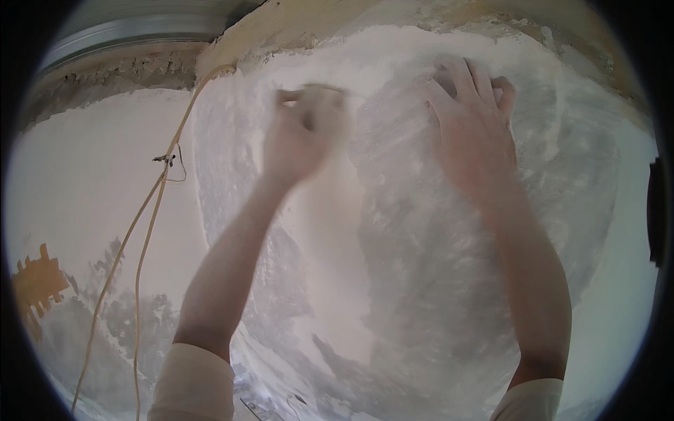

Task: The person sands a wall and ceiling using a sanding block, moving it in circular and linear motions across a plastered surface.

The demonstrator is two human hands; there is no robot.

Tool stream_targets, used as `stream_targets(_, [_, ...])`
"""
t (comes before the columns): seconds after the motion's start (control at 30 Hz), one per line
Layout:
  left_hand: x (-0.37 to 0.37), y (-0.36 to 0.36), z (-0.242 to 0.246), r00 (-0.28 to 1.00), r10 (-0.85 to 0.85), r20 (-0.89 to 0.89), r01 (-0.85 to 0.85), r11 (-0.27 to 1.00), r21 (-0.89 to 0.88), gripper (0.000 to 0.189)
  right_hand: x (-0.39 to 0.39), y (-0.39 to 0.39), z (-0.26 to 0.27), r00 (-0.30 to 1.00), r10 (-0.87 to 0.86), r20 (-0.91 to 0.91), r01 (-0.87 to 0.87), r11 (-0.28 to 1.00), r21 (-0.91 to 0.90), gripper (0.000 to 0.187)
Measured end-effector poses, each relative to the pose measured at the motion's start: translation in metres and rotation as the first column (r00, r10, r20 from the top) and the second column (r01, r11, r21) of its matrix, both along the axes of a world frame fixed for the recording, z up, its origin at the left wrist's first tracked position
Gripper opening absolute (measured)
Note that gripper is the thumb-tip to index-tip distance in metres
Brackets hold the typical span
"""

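A plastered wall (421,273) with white coating and broad grey patches fills the view before me. My left hand (305,131) is up against its upper middle part, blurred by motion, with the fingers curled. A thin flat piece (325,86) with a brownish edge shows at the fingertips; blur hides what it is, though it could be sandpaper. To the right, my right hand (471,121) rests on a grey area of the wall, fingers spread and slightly bent. Nothing shows in that hand.
Yellowish cables (181,123) come out of the wall at upper left and hang down, tied by a dark wire (167,159). Rough bare plaster (131,66) runs along the top. An orange-brown patch (42,279) marks the left wall. A dark object (654,210) stands at the right rim.
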State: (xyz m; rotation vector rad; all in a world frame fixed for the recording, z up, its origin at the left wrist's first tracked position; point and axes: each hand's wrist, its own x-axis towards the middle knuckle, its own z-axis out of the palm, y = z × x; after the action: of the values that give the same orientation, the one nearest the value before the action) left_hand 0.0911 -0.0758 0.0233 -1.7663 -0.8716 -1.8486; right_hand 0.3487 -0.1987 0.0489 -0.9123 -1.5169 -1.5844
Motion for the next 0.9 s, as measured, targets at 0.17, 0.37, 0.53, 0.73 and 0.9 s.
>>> stream_targets(0.17, [-0.051, 0.021, 0.03, 0.954, -0.24, 0.182, 0.277, 0.936, -0.217, 0.043, -0.011, -0.002, 0.002, 1.0, 0.008, -0.03, -0.008, 1.0, -0.001, 0.04])
stream_targets(0.37, [0.026, -0.045, -0.01, 0.959, 0.087, -0.269, -0.081, 0.996, 0.033, 0.043, 0.007, -0.012, -0.006, 0.998, -0.064, -0.015, 0.062, 0.995, -0.084, 0.036])
stream_targets(0.53, [-0.056, -0.002, 0.051, 0.944, -0.259, 0.203, 0.324, 0.84, -0.436, 0.042, 0.004, -0.006, -0.008, 0.999, -0.027, 0.037, 0.028, 0.999, -0.032, 0.039])
stream_targets(0.73, [0.03, -0.044, 0.011, 0.921, 0.081, -0.382, 0.005, 0.976, 0.218, 0.041, 0.012, -0.002, -0.002, 0.999, -0.009, 0.042, 0.009, 1.0, 0.009, 0.046])
stream_targets(0.9, [-0.057, -0.002, 0.069, 0.979, -0.112, -0.169, 0.079, 0.978, -0.19, 0.04, 0.0, 0.006, -0.001, 0.998, 0.025, 0.056, -0.029, 0.998, 0.06, 0.042])
